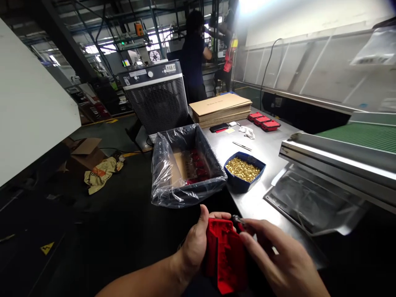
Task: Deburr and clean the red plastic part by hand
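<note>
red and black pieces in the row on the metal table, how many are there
3, beside the cardboard stack: the far piece, the middle piece and the near piece. Any tucked underneath would be hidden.

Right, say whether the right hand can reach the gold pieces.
Probably yes: the gold pieces lie in an open blue bin with a clear path from the right hand, which, however, seems to hold a small dark item.

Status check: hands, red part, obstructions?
Left hand holding red part. Right hand pinching small dark item beside its upper edge. Blue bin beyond, apart from both hands.
</note>
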{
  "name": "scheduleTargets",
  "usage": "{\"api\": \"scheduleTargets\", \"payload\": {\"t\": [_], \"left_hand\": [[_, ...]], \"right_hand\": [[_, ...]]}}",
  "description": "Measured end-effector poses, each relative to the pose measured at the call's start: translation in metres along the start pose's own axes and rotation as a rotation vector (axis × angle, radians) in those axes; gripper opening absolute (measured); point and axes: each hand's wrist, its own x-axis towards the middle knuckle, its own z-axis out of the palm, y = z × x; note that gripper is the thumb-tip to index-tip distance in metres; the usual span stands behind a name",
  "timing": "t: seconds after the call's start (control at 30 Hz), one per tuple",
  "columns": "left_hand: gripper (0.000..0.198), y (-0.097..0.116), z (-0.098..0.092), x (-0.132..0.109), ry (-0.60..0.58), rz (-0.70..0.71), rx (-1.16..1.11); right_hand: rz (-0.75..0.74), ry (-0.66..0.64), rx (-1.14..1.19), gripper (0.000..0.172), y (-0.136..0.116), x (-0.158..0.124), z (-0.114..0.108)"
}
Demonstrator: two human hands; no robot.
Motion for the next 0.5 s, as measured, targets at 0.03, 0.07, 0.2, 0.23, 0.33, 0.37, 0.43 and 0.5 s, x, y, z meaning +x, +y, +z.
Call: {"api": "scheduleTargets", "payload": {"t": [0.03,0.07,0.2,0.23,0.33,0.37,0.43,0.5], "left_hand": [[0.095,-0.001,0.000,-0.001,-0.003,-0.017,0.012],[0.094,-0.002,0.000,-0.002,-0.002,-0.034,0.028],[0.095,-0.006,0.001,-0.005,0.003,-0.083,0.069],[0.095,-0.007,0.002,-0.005,-0.004,-0.089,0.070],[0.090,-0.009,0.003,-0.005,-0.033,-0.107,0.073],[0.088,-0.009,0.003,-0.005,-0.036,-0.117,0.074],[0.085,-0.009,0.004,-0.006,-0.031,-0.138,0.083],[0.084,-0.009,0.006,-0.007,-0.015,-0.150,0.110]], "right_hand": [[-0.085,-0.035,-0.026,0.018,-0.011,-0.003,0.003],[-0.147,-0.045,-0.058,0.015,-0.018,-0.006,0.006],[-0.244,-0.024,-0.163,0.016,-0.024,-0.010,0.015],[-0.253,-0.021,-0.181,0.016,-0.023,-0.011,0.016],[-0.257,-0.030,-0.209,0.014,-0.021,-0.013,0.015],[-0.254,-0.033,-0.207,0.013,-0.020,-0.014,0.015],[-0.255,-0.036,-0.193,0.013,-0.020,-0.015,0.013],[-0.251,-0.043,-0.183,0.014,-0.020,-0.016,0.012]]}}
